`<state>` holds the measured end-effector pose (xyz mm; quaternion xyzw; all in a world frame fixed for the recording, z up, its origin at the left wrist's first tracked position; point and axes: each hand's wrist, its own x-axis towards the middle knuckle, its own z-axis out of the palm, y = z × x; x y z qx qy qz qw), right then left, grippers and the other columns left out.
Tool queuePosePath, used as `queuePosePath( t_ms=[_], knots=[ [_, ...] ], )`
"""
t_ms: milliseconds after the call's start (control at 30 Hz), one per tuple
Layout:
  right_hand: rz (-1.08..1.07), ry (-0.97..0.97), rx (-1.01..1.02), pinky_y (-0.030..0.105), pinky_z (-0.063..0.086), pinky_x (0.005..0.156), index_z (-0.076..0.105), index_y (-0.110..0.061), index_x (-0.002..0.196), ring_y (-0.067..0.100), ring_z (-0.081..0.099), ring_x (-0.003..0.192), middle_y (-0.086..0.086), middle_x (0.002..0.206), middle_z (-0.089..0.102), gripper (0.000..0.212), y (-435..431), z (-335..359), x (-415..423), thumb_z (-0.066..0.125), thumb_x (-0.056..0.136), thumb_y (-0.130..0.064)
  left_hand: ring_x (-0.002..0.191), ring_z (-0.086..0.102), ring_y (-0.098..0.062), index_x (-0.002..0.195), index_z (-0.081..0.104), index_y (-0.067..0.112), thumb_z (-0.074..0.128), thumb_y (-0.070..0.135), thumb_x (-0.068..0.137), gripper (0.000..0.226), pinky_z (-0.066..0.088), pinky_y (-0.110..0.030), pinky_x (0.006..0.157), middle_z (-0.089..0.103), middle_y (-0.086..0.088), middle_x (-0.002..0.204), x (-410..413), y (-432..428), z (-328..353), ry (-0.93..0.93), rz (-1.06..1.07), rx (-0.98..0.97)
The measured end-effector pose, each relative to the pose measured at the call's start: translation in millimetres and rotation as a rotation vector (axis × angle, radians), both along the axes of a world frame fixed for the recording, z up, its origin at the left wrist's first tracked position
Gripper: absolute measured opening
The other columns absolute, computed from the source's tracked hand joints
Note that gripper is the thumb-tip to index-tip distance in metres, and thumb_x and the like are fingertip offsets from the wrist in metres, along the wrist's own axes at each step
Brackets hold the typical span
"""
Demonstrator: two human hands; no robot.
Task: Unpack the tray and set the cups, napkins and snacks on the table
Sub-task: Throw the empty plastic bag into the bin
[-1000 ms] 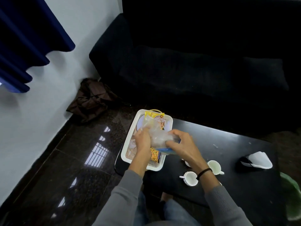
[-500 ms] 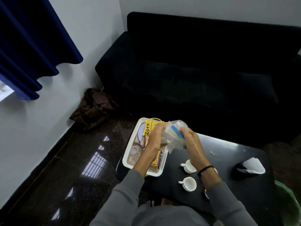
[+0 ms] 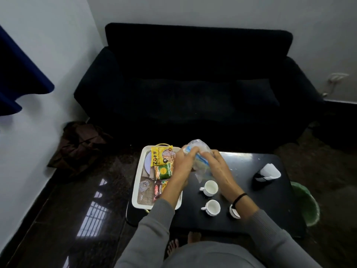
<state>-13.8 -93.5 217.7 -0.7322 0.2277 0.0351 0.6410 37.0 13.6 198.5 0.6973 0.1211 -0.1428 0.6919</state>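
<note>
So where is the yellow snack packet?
In the head view, the yellow packet lies at the far end of the white tray, on the left side of the table, just behind the green packet, beside the left hand.

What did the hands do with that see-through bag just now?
The left hand and right hand lifted the clear plastic packet up out of the white tray, rightward toward the black table. Both still grip it. The snack packets in the tray and the white cups stayed put.

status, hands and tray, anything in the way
Left hand and right hand grip the clear packet above the table. Snack packets left in the tray. Two cups close by right wrist.
</note>
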Motion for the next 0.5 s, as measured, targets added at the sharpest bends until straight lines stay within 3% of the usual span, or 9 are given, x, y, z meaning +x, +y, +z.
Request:
queuePosePath(
  t_ms=[67, 167, 267, 333, 400, 500],
  knots=[
    [-0.021, 0.0, 0.037, 0.045, 0.061, 0.085, 0.059, -0.027, 0.117, 0.025, 0.075, 0.098, 0.007, 0.114, 0.073, 0.034, -8.3, 6.3, -3.7, 0.063, 0.095, -0.052, 0.065, 0.073, -0.01, 0.08, 0.064, 0.03, 0.064, 0.024, 0.09, 0.012, 0.057, -0.023, 0.053, 0.072, 0.008, 0.071, 1.7, -9.0, 2.2, 0.054, 0.044, -0.071],
    [-0.057, 0.013, 0.135, 0.043, 0.066, 0.077, 0.051, -0.032, 0.13, 0.024, 0.077, 0.097, 0.006, 0.118, 0.072, 0.048, -17.5, 8.5, -10.7, 0.069, 0.091, -0.053, 0.076, 0.074, -0.015, 0.084, 0.064, 0.029, 0.06, 0.023, 0.092, 0.011, 0.059, -0.028, 0.06, 0.073, 0.001, 0.082, 1.9, -25.8, 4.3, 0.081, 0.026, -0.099],
    [-0.14, 0.013, 0.317, 0.046, 0.066, 0.073, 0.047, -0.032, 0.135, 0.028, 0.079, 0.093, 0.008, 0.118, 0.072, 0.056, -24.9, 5.9, -19.1, 0.077, 0.088, -0.042, 0.085, 0.073, -0.025, 0.094, 0.068, 0.025, 0.056, 0.023, 0.091, 0.012, 0.061, -0.036, 0.069, 0.073, -0.008, 0.092, -3.9, -41.6, 4.9, 0.078, -0.009, -0.061],
    [-0.185, -0.006, 0.351, 0.051, 0.065, 0.078, 0.047, -0.032, 0.135, 0.029, 0.079, 0.093, 0.009, 0.118, 0.072, 0.055, -34.7, -0.2, -27.5, 0.077, 0.089, -0.036, 0.084, 0.072, -0.028, 0.088, 0.068, 0.024, 0.055, 0.025, 0.086, 0.013, 0.06, -0.042, 0.072, 0.072, -0.008, 0.087, -12.2, -55.5, 4.0, 0.08, -0.038, -0.021],
    [-0.229, -0.035, 0.373, 0.047, 0.066, 0.075, 0.05, -0.033, 0.133, 0.026, 0.079, 0.094, 0.008, 0.117, 0.071, 0.05, -47.7, -5.3, -36.7, 0.075, 0.091, -0.03, 0.084, 0.072, -0.027, 0.085, 0.066, 0.025, 0.054, 0.029, 0.085, 0.013, 0.061, -0.046, 0.078, 0.072, -0.005, 0.085, -19.3, -71.8, 2.5, 0.074, -0.087, 0.06],
    [-0.278, -0.056, 0.366, 0.037, 0.065, 0.071, 0.058, -0.035, 0.124, 0.023, 0.079, 0.092, 0.004, 0.107, 0.076, 0.039, -78.5, -10.3, -48.1, 0.074, 0.088, -0.026, 0.085, 0.066, -0.022, 0.101, 0.064, 0.029, 0.048, 0.044, 0.086, 0.026, 0.052, -0.038, 0.077, 0.069, 0.002, 0.09, -27.1, -103.5, 1.3, 0.004, -0.206, 0.387]
  ],
)
